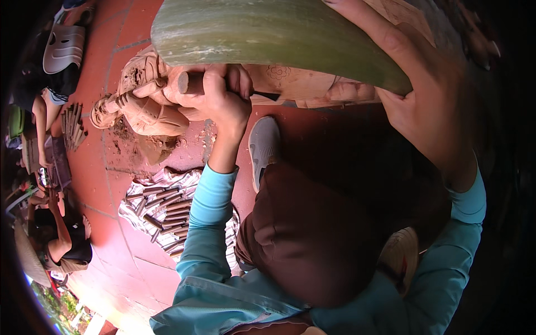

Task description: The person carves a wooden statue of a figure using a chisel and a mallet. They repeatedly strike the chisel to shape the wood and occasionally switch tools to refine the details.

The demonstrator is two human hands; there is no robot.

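Note:
My left hand (226, 103) is closed round a carving chisel (191, 83); its round wooden butt sticks out on the left and a dark blade shows to the right. Behind that fist lies a carved wooden piece (153, 114) with figures in relief, chips scattered on it. A broad, curved green sheet (268, 33), which looks like a hat brim, fills the top and hides much of the wood. At its right end my right hand (427, 92) grips the edge, thumb below and a finger stretched along the upper side.
Several chisels (176, 212) lie on a striped cloth (134, 209) left of my knee. Another bundle of tools (72, 125) rests on the red tiled floor (111, 184). Two people sit at the far left, near a pale plastic chair (64, 47). My shoe (263, 145) stands below the carving.

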